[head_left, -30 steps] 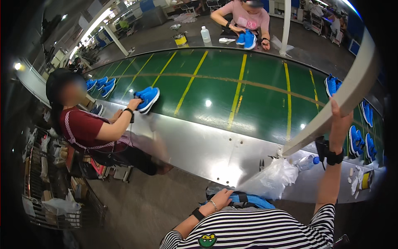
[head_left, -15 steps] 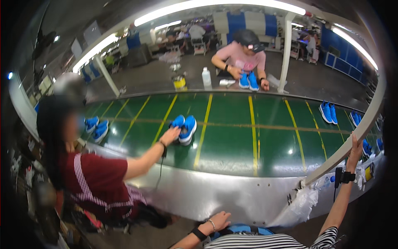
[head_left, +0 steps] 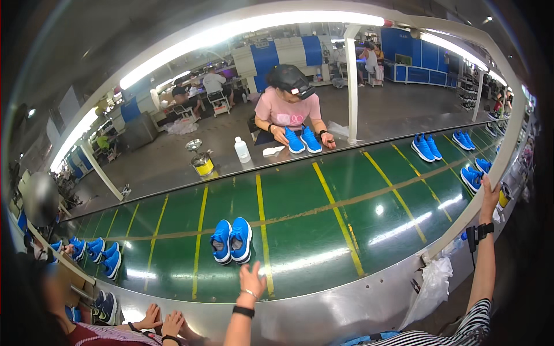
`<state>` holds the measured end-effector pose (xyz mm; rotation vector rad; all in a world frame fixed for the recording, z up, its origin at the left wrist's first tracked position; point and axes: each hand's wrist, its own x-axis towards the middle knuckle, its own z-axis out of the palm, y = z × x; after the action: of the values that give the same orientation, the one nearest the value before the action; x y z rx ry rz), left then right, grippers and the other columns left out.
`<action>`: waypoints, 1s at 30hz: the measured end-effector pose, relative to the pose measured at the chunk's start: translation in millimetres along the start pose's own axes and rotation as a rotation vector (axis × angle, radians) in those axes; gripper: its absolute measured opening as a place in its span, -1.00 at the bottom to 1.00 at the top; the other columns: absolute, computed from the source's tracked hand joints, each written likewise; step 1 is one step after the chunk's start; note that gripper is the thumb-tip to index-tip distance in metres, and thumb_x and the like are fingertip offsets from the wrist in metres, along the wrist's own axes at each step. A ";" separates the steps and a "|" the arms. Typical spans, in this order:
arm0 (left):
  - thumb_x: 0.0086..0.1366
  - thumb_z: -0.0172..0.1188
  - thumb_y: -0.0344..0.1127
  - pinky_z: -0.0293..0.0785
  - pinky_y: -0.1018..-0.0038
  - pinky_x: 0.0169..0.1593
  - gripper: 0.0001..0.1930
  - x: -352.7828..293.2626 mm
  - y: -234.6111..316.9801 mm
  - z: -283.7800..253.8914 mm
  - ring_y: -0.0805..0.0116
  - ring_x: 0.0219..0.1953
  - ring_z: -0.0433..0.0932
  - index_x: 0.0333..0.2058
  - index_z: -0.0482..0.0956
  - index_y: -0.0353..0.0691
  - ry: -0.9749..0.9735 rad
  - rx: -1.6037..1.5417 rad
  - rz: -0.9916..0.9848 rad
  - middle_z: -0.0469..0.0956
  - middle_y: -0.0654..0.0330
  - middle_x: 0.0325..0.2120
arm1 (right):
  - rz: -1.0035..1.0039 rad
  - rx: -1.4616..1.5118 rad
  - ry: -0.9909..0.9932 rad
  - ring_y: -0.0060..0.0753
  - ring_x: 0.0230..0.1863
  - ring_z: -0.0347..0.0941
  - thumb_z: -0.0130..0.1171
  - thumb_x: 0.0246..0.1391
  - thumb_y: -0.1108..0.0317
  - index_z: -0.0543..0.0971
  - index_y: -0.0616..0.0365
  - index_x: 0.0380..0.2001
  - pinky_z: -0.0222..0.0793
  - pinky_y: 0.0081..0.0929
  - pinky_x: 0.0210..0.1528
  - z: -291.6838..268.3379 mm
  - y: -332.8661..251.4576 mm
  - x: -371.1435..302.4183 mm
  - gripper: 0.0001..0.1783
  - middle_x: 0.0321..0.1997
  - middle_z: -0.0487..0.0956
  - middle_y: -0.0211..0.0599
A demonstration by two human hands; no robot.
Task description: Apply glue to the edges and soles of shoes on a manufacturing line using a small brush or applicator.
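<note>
A pair of blue sneakers [head_left: 231, 240] with white soles stands on the green conveyor belt [head_left: 306, 248]. Just below its heels, my left hand [head_left: 253, 281] reaches over the belt, fingers spread and nothing in them. There seems to be a small gap between my fingertips and the shoes. Over at the right, my right hand [head_left: 490, 195] is wrapped round a white frame post [head_left: 461, 230] that curves up from the conveyor's metal edge. Bracelets circle my left wrist, and a black strap device sits on my right one.
Across the belt, a person in pink handles another blue pair [head_left: 302, 140], beside a white bottle [head_left: 242, 150] and a yellow can [head_left: 202, 164]. At lower left, a co-worker's hands [head_left: 161, 320] rest on the metal edge. More blue sneakers [head_left: 426, 147] stand farther right. A plastic bag [head_left: 433, 285] hangs below the post.
My left hand has risen from near my waist to over the belt. The co-worker's hand has let go of the shoes and withdrawn to the metal edge. My view has turned.
</note>
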<state>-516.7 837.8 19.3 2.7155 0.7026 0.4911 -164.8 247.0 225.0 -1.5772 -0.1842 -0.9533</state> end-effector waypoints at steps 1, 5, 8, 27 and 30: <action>-0.12 0.24 -0.25 0.21 0.19 -0.03 -0.39 24.2 -8.8 1.3 -0.05 -0.02 0.14 -0.02 0.28 -0.04 -0.037 0.051 -0.109 0.14 -0.10 -0.10 | -0.012 -0.029 0.025 -0.55 -0.31 0.35 0.13 -0.06 0.24 0.38 0.25 -0.20 0.24 -0.59 -0.20 -8.3 6.3 3.5 -0.61 -0.31 0.41 -0.36; -0.15 0.26 -0.23 0.03 -0.03 0.04 -0.31 95.3 -59.3 10.8 -0.02 0.11 -0.01 0.02 0.18 0.04 -0.149 0.275 -0.436 0.05 -0.05 0.02 | 0.020 -0.089 0.067 -0.46 -0.23 0.35 0.10 -0.06 0.20 0.42 0.31 -0.27 0.22 -0.52 -0.14 -16.2 15.5 5.6 -0.62 -0.31 0.42 -0.28; -0.13 0.25 -0.23 -0.20 -0.08 0.13 -0.35 110.0 -112.2 18.8 0.03 0.18 -0.11 0.01 0.21 0.01 -0.436 0.284 -0.636 0.03 -0.04 0.08 | 0.135 -0.017 0.001 -0.35 -0.02 0.29 0.00 0.00 0.17 0.41 0.27 -0.14 0.08 -0.45 0.05 -15.5 6.1 -6.2 -0.57 -0.07 0.39 -0.21; -0.04 0.15 -0.03 -0.27 -0.26 0.06 -0.50 102.6 -7.4 8.4 0.15 -0.02 0.35 -0.07 0.40 0.04 -0.612 0.255 -0.307 0.44 0.14 -0.14 | 0.046 -0.028 -0.249 -0.33 -0.04 0.26 -0.04 0.03 0.20 0.39 0.24 -0.08 0.09 -0.42 0.04 146.9 14.5 -14.5 -0.58 -0.06 0.37 -0.20; -0.06 0.15 0.04 0.05 -0.05 0.04 -0.46 71.0 62.8 -41.0 0.12 -0.08 0.39 -0.09 0.41 -0.02 -0.697 0.096 -0.183 0.46 0.09 -0.18 | 0.075 -0.131 -0.135 -0.33 -0.04 0.26 -0.04 0.04 0.20 0.39 0.24 -0.08 0.09 -0.42 0.04 70.1 0.9 -30.5 -0.58 -0.06 0.37 -0.20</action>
<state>-448.6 829.3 96.5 2.5977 0.7606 -0.5244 -151.4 320.5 208.6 -1.7588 -0.1579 -0.8145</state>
